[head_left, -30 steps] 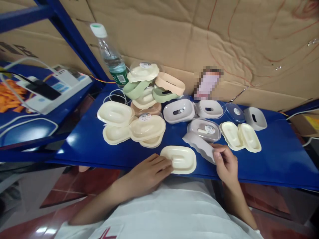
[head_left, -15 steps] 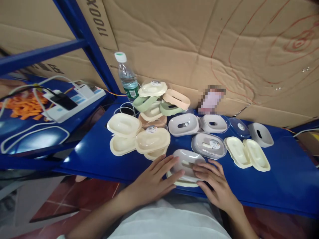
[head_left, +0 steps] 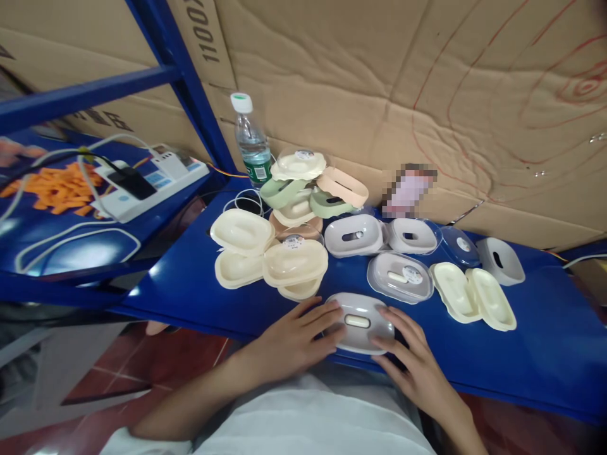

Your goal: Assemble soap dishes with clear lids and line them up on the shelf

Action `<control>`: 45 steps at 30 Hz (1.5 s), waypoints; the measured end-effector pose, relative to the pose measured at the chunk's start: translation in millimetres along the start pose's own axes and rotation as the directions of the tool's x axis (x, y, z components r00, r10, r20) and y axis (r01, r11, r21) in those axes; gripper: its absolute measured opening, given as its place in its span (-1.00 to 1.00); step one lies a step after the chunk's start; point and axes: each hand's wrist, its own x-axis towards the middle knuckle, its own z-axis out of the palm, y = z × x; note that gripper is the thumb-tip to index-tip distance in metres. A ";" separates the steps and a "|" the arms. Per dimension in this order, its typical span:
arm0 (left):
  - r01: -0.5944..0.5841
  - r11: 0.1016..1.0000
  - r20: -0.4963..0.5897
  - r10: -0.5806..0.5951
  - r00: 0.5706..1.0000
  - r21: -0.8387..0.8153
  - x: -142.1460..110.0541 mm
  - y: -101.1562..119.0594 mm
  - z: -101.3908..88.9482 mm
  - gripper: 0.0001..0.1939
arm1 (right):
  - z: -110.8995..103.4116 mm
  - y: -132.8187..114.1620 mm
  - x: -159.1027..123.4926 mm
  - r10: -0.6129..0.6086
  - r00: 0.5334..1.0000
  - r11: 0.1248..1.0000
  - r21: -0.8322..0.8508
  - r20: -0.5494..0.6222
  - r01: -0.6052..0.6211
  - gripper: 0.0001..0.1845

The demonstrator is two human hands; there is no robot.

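A grey oval soap dish point(head_left: 365, 304) lies at the front edge of the blue table, and a cream raised bar shows through its middle slot. My left hand point(head_left: 303, 335) grips its left side, with fingertips on the rim and top. At the right end, my right hand point(head_left: 410, 347) holds the rim between curved fingers and a thumb near the front. Just behind sits a grey soap dish under a clear lid point(head_left: 401, 277) with a round sticker. Two cream trays point(head_left: 455, 294) lie to its right, and stacked cream dishes point(head_left: 294, 262) are at the left.
Grey slotted dishes point(head_left: 355, 235) stand behind, with a dark blue lidded dish point(head_left: 456, 246) further right. Green and peach pieces point(head_left: 342, 186) are piled near a water bottle point(head_left: 253, 148). A power strip point(head_left: 142, 196) and orange pieces point(head_left: 61, 189) lie left, beyond a blue frame post.
The grey dish has come down over the cream piece, whose rim no longer shows below it. The cream bar now fills the slot. My right fingers moved from its top to its right edge.
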 end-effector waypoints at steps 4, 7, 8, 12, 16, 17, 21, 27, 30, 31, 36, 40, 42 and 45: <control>0.013 1.000 -0.019 -0.013 1.000 -0.009 -0.2 -0.1 -0.1 -0.64 | 0.0 0.3 2.5 0.073 0.996 0.997 -0.002 0.045 -0.073 -0.71; 0.018 1.000 -0.019 -0.019 1.000 -0.013 0.6 0.1 -2.3 -0.63 | -0.8 1.1 5.1 0.099 0.992 0.995 0.006 0.078 -0.100 -0.72; 0.022 1.000 -0.016 -0.023 1.000 -0.013 0.9 0.1 -3.0 -0.63 | -1.2 1.5 5.6 0.105 0.991 0.994 0.011 0.082 -0.106 -0.72; 0.030 1.000 -0.011 -0.030 0.999 -0.006 2.4 -0.5 -2.9 -0.65 | -2.3 3.1 5.9 0.118 0.988 0.993 0.018 0.095 -0.121 -0.70; 0.006 1.000 -0.038 -0.007 0.999 -0.005 3.3 -0.1 -2.6 -0.67 | -2.0 4.8 5.2 0.115 0.988 0.993 0.016 0.101 -0.118 -0.70; -0.001 1.000 -0.058 0.000 0.998 -0.008 3.0 -0.1 -4.6 -0.67 | -1.8 5.1 5.2 0.114 0.988 0.993 0.017 0.102 -0.117 -0.70; 0.142 0.989 -0.268 -0.127 0.955 0.037 -2.9 -6.7 -26.2 -0.63 | -2.3 5.9 5.9 0.108 0.989 0.994 0.022 0.097 -0.111 -0.68; 0.558 0.797 -0.467 -0.413 0.782 0.230 -12.4 -38.5 -53.9 -0.45 | -6.1 5.1 8.4 0.121 0.984 0.991 0.038 0.133 -0.127 -0.62; 0.554 0.793 -0.397 -0.436 0.807 0.255 -11.1 -51.8 -47.1 -0.42 | -5.9 4.6 7.3 0.143 0.985 0.987 0.053 0.095 -0.149 -0.52; 0.552 0.794 -0.381 -0.441 0.812 0.257 -10.5 -54.8 -43.8 -0.44 | -5.6 4.4 6.7 0.149 0.985 0.986 0.061 0.081 -0.154 -0.49; 0.532 0.832 -0.413 -0.434 0.801 0.158 -11.4 -59.0 -38.4 -0.59 | -4.9 4.0 5.1 0.166 0.981 0.982 0.070 0.100 -0.173 -0.41; 0.519 0.854 -0.465 -0.472 0.749 -0.033 -13.3 -49.9 -51.6 -0.61 | -6.0 4.5 5.6 0.190 0.974 0.977 0.079 0.125 -0.200 -0.38; 0.480 0.868 -0.449 -0.481 0.753 -0.125 -11.9 -42.6 -58.2 -0.61 | -6.1 5.1 5.8 0.193 0.974 0.972 0.109 0.122 -0.206 -0.30; 0.340 0.906 -0.328 -0.411 0.851 -0.252 -4.4 -31.0 -59.6 -0.63 | -5.3 5.9 5.4 0.190 0.978 0.966 0.162 0.090 -0.202 -0.12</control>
